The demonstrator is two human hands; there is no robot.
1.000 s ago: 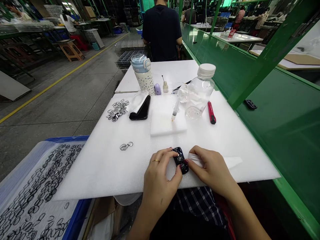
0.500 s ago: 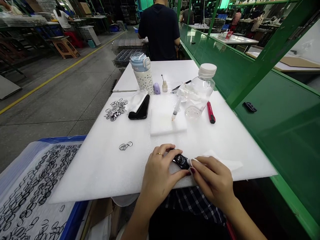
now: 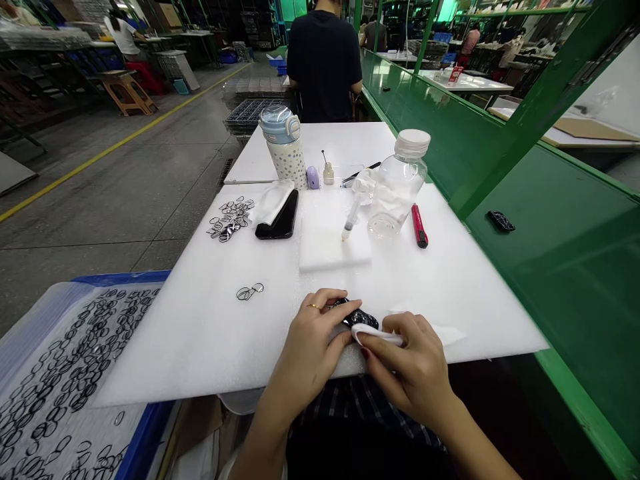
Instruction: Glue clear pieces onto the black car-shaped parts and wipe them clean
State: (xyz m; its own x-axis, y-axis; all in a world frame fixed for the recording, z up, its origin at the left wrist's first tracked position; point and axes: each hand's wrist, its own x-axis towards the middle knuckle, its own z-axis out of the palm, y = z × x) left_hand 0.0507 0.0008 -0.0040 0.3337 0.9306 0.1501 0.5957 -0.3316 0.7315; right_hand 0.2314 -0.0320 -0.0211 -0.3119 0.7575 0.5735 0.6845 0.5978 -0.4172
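Note:
A small glossy black part (image 3: pixel 364 317), whose exact kind I cannot make out, lies near the front of the white foam sheet (image 3: pixel 210 353). My left hand (image 3: pixel 315 340) grips it between thumb and fingers from the left. In my right hand (image 3: pixel 407 360) is a folded white wipe (image 3: pixel 377 333), pinched and pressed along the part's near edge. Further off on the left lie a few thin black rings (image 3: pixel 249 292). A syringe (image 3: pixel 351 219) with an orange tip rests on a foam block (image 3: pixel 335 257) beyond my hands.
Behind stand a dotted tumbler (image 3: pixel 284 150), a small glass bottle (image 3: pixel 329 175) and a clear wide bottle (image 3: pixel 397 193). A red utility knife (image 3: pixel 419 227) lies right, a black phone-like slab (image 3: pixel 280 223) left. Many rings fill a blue-edged tray (image 3: pixel 145 433). A person (image 3: pixel 325 60) sits ahead.
My right hand has moved left with the wipe, from the part's right end to its near edge. My left hand still grips the part, its thumb drawn slightly back.

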